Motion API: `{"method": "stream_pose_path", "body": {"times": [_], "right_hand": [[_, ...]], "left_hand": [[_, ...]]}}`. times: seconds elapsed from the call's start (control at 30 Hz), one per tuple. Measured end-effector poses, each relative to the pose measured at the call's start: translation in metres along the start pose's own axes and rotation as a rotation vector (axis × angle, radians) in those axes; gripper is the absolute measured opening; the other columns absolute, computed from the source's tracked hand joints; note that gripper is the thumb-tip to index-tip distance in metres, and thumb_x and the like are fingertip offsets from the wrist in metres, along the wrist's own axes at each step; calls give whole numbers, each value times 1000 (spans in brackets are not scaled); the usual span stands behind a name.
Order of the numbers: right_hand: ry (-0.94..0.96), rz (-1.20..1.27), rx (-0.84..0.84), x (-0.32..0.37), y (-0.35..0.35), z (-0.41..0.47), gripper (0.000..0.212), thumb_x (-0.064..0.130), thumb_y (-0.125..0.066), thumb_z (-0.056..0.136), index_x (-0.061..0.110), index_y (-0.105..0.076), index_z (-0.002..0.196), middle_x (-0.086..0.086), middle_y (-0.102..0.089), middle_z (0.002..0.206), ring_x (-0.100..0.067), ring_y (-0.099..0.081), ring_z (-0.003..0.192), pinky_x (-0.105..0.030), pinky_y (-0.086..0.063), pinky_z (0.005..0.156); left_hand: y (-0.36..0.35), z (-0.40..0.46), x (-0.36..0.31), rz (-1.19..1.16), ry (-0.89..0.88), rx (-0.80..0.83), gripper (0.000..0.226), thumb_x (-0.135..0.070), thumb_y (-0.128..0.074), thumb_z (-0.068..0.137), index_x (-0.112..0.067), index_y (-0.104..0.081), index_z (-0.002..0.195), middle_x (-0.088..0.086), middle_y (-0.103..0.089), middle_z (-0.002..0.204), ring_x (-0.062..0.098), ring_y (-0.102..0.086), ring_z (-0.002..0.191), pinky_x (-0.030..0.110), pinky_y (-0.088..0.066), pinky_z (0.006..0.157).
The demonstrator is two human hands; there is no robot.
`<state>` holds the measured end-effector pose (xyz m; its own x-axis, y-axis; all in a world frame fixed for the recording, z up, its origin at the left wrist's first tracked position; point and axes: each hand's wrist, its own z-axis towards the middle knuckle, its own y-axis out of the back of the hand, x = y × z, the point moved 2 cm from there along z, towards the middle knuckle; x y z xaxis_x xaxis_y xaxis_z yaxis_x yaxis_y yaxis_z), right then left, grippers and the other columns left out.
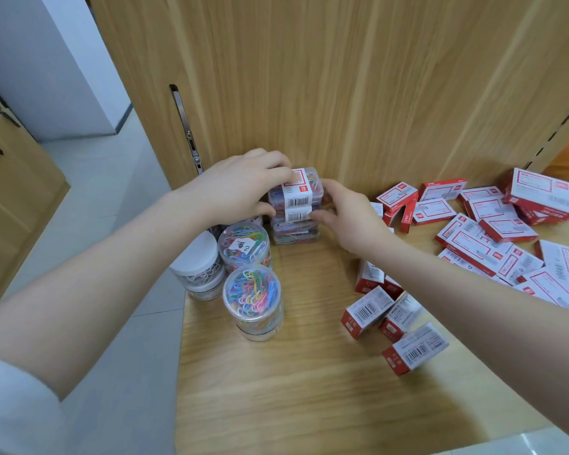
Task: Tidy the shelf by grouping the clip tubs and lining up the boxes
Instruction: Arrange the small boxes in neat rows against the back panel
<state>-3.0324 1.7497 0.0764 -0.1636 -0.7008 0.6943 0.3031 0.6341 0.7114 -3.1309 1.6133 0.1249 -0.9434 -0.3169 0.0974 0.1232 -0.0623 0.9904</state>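
Note:
A stack of clear rectangular clip tubs (295,208) stands at the back left of the wooden shelf (309,372). My left hand (240,185) grips the stack's top from the left, fingers curled over the top tub. My right hand (345,215) holds the stack's right side, fingers against the upper tubs. Three round clear tubs stand in front of it at the left: one of coloured clips with a handwritten label (243,244), another of coloured clips (253,300), and a white-lidded one (199,266). Red-and-white boxes (493,231) lie scattered across the right.
More red-and-white boxes (391,320) lie jumbled near the shelf's middle right, under my right forearm. A wooden back panel (342,93) rises behind the shelf. A metal hinge strip (186,133) runs down its left edge. Tiled floor (105,192) lies to the left.

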Motion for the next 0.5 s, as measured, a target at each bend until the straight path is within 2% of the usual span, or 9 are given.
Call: {"method": "stream_pose_path", "body": {"times": [0.1, 0.2, 0.3, 0.5], "right_hand": [[-14, -51, 21, -1, -2, -2, 50, 16, -61, 86, 17, -42, 132, -3, -62, 110, -18, -55, 86, -27, -42, 77], [-51, -171, 82, -4, -10, -3, 46, 16, -65, 83, 8, -44, 123, -9, -61, 115, -26, -58, 102, -32, -45, 83], [-107, -241, 103, -2, -17, 1, 44, 17, -66, 82, 2, -44, 117, -15, -59, 116, -31, -56, 107, -36, -46, 84], [-145, -292, 13, -2, -25, 6, 37, 9, -65, 82, 1, -45, 112, -18, -60, 112, -33, -57, 103, -36, -45, 80]], "left_hand": [[0, 1, 0, 7, 0, 1, 55, -26, -69, 80, -15, -47, 129, 2, -43, 134, 24, -41, 117, 41, -45, 84], [-1, 0, 1, 10, -6, -6, 56, -26, -69, 79, -15, -47, 130, 4, -44, 133, 25, -41, 116, 40, -45, 83], [-1, 1, 1, 20, -4, -7, 58, -26, -69, 80, -16, -45, 131, 3, -43, 133, 25, -41, 116, 39, -44, 82], [-2, 1, 3, 29, -7, 2, 59, -27, -67, 81, -18, -42, 134, 1, -40, 136, 23, -39, 118, 38, -42, 85]]}}
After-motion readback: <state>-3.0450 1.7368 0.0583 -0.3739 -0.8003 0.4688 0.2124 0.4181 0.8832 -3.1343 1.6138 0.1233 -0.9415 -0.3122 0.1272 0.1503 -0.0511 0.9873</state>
